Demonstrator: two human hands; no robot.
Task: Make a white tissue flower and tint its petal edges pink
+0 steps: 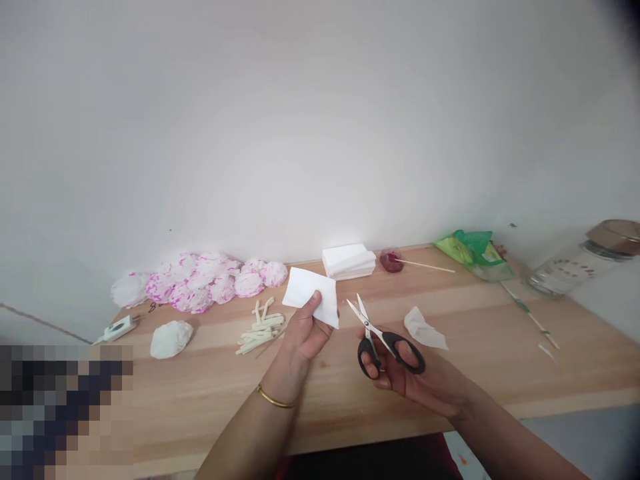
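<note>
My left hand (311, 327) pinches a folded white tissue (313, 288), thumb on top and fingers beneath. To its right, my right hand (407, 380) holds black-handled scissors (367, 323), with fingers through the loops. The scissor blades are a little apart and point up toward the tissue without touching it. Just behind my right hand lies a crumpled piece of white tissue (425, 328). Left of my left hand is a pile of short pale sticks (261, 330), and farther left sits a rounded white tissue puff (171, 339).
Pink-and-white tissue flowers (200, 280) line the back left, near a white plug adapter (119, 328). Against the wall stand a tissue stack (349, 261) and a small dish of dark red liquid (391, 261) with a stick. A green plastic bag (475, 253) and a glass jar (565, 267) are at right.
</note>
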